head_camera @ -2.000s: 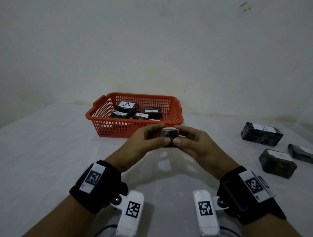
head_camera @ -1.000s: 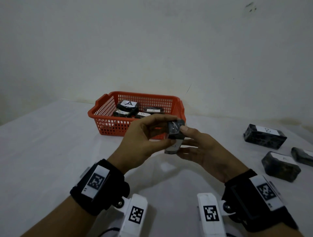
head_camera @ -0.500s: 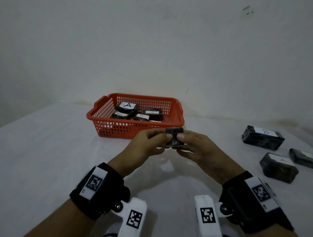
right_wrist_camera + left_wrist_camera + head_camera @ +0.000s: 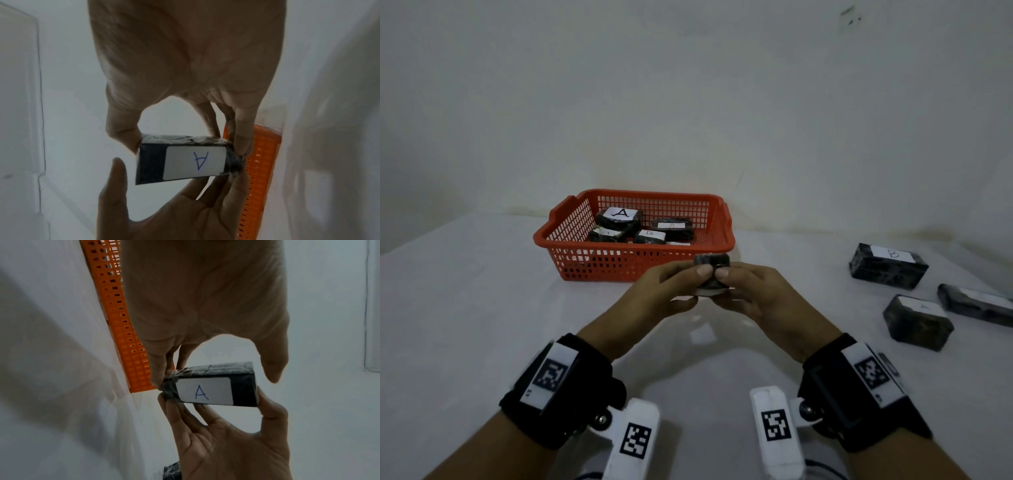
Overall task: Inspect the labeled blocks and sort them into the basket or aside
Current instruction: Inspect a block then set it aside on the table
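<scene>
Item in hand: one dark wrapped block (image 4: 711,270), white label reading "A" facing downward toward the wrist cameras, being held above the white table (image 4: 465,308) just in front of the orange basket (image 4: 633,263). The left hand (image 4: 664,291) and right hand (image 4: 753,291) are both pinching it by its ends, thumbs meeting on top, fingers curling beneath. The basket is holding several labeled blocks (image 4: 619,219), letters A and B showing; its near wall is sitting directly behind the held block. Off to the right, well apart, three loose blocks (image 4: 888,265) are lying on the table, one labeled B. Black wrist straps (image 4: 565,387) are bearing printed markers.
</scene>
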`<action>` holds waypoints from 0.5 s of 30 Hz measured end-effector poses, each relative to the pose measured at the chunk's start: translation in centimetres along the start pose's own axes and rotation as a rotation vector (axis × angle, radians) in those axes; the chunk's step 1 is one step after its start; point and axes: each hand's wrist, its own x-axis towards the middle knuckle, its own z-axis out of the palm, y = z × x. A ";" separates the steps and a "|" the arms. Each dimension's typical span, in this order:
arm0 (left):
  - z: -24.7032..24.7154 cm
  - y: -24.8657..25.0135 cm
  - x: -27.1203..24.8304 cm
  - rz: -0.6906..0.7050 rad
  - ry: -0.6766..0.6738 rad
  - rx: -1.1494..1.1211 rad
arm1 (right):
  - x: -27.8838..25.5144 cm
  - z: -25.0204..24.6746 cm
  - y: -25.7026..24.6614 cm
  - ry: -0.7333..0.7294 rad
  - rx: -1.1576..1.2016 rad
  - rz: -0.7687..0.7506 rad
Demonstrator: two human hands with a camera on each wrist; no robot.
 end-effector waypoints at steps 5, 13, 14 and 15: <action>0.5 0.0 0.3 -0.048 0.089 0.009 | -0.2 0.0 -0.5 0.025 -0.048 0.054; 2.1 2.1 0.9 -0.173 0.160 0.079 | -1.0 -2.0 -1.7 0.151 -0.312 -0.157; 2.5 2.7 1.1 -0.183 0.158 0.080 | -1.0 -2.3 -2.0 0.182 -0.363 -0.171; 3.0 3.2 1.4 -0.192 0.153 0.073 | -1.2 -2.7 -2.3 0.218 -0.399 -0.182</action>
